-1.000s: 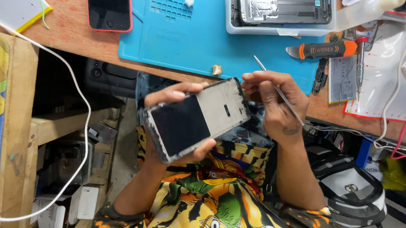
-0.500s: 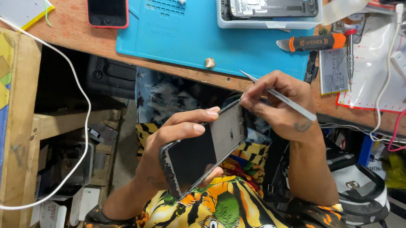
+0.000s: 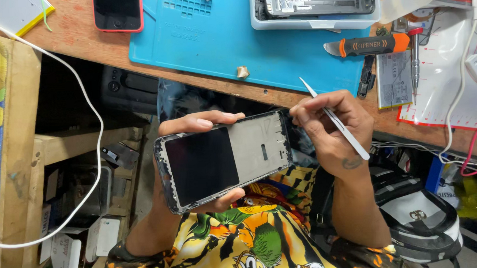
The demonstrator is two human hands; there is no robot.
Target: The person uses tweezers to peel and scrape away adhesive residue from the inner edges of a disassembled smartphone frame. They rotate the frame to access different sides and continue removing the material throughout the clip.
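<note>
nearest: lap w/ yellow printed shirt (image 3: 254, 246). just above it the left hand (image 3: 197, 162) cups a phone frame (image 3: 223, 159) from behind, thumb over the top edge, fingertips curled under the bottom edge, so fingers clamped on the frame. frame tilted, dark panel on its left half, bare grey metal on the right half. right hand (image 3: 332, 130) sits at the frame's right end, fingers pinched together at the corner; white tweezers (image 3: 334, 122) lie across the hand, tip pointing up-left; can't tell if the tips touch the frame. further out: wooden bench edge, blue work mat (image 3: 234, 37) w/ a small white scrap (image 3: 242, 71). on the bench beyond: orange-black pry tool (image 3: 368, 45), red phone (image 3: 118, 11), grey tray (image 3: 313, 7) holding an opened phone. white cable (image 3: 90, 108) loops down at left.
</note>
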